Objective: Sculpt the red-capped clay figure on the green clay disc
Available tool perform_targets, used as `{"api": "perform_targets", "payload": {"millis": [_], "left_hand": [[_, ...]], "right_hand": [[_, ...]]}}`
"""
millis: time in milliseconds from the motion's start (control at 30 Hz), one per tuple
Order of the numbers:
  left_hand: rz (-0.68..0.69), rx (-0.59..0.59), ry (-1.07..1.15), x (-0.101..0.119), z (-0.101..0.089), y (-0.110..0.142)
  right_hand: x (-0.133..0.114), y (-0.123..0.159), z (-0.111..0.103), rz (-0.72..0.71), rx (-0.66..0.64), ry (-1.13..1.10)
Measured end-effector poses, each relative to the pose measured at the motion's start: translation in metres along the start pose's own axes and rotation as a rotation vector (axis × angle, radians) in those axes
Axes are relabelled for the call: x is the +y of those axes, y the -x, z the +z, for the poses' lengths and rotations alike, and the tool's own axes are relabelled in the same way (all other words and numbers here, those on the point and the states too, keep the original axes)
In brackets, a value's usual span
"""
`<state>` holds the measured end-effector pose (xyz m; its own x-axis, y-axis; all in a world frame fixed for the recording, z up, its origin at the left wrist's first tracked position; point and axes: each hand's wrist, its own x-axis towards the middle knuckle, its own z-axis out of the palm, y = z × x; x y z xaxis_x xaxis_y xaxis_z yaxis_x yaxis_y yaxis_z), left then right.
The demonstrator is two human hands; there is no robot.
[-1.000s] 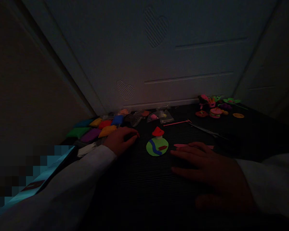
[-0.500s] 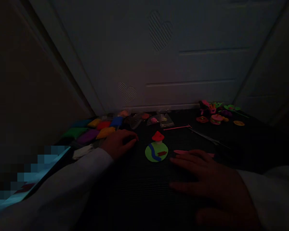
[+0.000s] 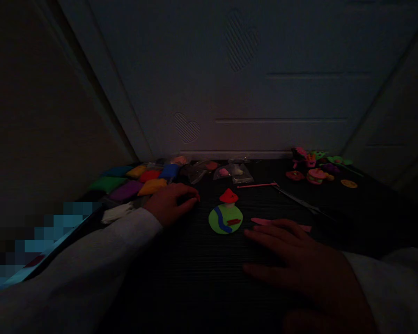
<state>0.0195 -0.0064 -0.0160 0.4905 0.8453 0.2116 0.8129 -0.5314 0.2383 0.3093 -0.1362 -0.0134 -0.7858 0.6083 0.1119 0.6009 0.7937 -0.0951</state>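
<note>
Green, the round disc (image 3: 233, 214) lies in from the far edge of the table (image 3: 195, 273), between our right hand (image 3: 299, 260), spread over a pink tool (image 3: 261, 221), grip released, and our left hand (image 3: 169, 205), curled beside the left-edge packets (image 3: 126, 190); we cannot tell if its grip holds anything.

A single head-worn view looks forward and down from above the near side of a dark table (image 3: 191, 283). The right hand (image 3: 310, 264) is closest, low in view; the left hand (image 3: 169, 204) lies a little farther off. Beyond the table, a pale panel (image 3: 299, 97) fills the upper half.
</note>
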Motion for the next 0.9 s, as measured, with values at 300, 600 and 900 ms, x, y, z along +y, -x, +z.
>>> {"api": "perform_targets", "payload": {"millis": [300,600,900], "left_hand": [[0.004,-0.019,0.005,-0.0039,0.0003,-0.0007],[0.005,-0.01,0.009,-0.0021,-0.0009,0.0001],[0.002,-0.011,0.017,0.0021,-0.0024,0.0006]], "right_hand": [[-0.003,-0.0005,-0.0002,0.034,0.008,-0.063],[-0.0008,0.0015,-0.0009,0.045,-0.033,-0.1],[-0.0028,0.0008,-0.0032,0.051,-0.031,-0.11]]}}
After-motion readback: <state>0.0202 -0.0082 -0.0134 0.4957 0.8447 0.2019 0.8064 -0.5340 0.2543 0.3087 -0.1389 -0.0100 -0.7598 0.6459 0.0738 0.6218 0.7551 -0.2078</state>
